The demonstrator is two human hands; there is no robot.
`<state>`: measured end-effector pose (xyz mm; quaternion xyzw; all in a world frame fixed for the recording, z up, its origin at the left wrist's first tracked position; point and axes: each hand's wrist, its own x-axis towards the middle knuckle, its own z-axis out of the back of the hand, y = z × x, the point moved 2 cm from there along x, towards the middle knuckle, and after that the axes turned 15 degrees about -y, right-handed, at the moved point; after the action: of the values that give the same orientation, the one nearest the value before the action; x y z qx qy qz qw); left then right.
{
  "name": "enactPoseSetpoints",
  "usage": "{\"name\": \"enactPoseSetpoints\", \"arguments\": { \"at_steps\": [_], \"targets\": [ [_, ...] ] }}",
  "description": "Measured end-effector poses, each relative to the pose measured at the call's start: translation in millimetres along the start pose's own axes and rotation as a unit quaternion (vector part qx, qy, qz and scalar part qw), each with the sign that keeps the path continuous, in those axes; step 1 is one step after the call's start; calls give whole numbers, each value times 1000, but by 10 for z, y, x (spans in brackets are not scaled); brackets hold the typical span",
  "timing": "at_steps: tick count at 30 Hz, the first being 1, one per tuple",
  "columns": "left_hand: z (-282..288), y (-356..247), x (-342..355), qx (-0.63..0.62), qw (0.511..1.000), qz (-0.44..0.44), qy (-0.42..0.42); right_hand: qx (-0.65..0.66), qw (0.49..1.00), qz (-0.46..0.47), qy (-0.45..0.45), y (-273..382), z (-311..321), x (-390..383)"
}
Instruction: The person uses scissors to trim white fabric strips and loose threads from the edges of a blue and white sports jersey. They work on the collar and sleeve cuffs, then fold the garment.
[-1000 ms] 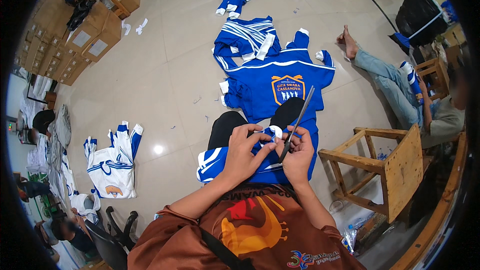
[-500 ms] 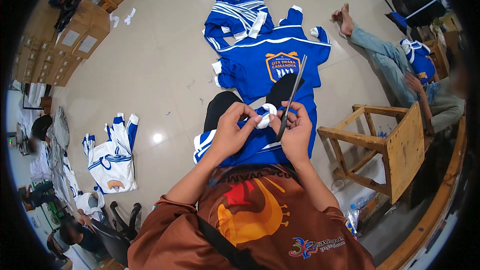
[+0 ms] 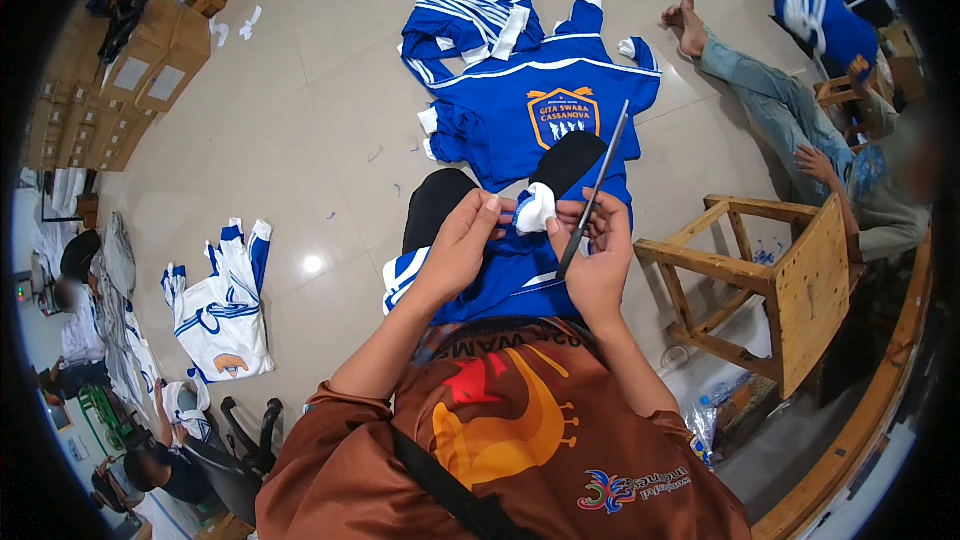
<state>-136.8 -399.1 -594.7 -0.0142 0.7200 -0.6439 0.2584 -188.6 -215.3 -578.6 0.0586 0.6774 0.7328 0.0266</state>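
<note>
A blue garment (image 3: 480, 295) with white trim lies over my lap, and its white ribbed cuff (image 3: 540, 208) is raised between my hands. My left hand (image 3: 462, 240) is closed in a pinch at the cuff's blue-edged left side; whatever lies between the fingertips is too small to make out. My right hand (image 3: 598, 255) grips a pair of scissors (image 3: 602, 175) with a dark handle, the long blades pointing up and away. Its thumb and fingers also touch the right side of the cuff.
Blue jerseys (image 3: 500, 105) lie on the floor ahead; a white one (image 3: 220, 315) is at left. A wooden stool (image 3: 740, 275) lies tipped at right. Beyond it a person (image 3: 770, 100) sits, legs outstretched, near a raised blue garment (image 3: 825, 10). Cardboard boxes (image 3: 160, 50) stack far left.
The cuff has turned and stands higher, its blue edge now toward my left hand. My left fingers have shifted to its side. The person at right has lifted a blue garment.
</note>
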Motion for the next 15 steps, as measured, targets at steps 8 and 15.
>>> {"name": "enactPoseSetpoints", "arguments": {
  "at_steps": [8, 15],
  "targets": [
    [-16, -22, 66, -51, 997, 40, -46, 90, 883, -364, 283, 208, 589, -368],
    [-53, 5, 45, -56, 996, 37, -55, 77, 849, -426, 304, 218, 579, -331]
  ]
}}
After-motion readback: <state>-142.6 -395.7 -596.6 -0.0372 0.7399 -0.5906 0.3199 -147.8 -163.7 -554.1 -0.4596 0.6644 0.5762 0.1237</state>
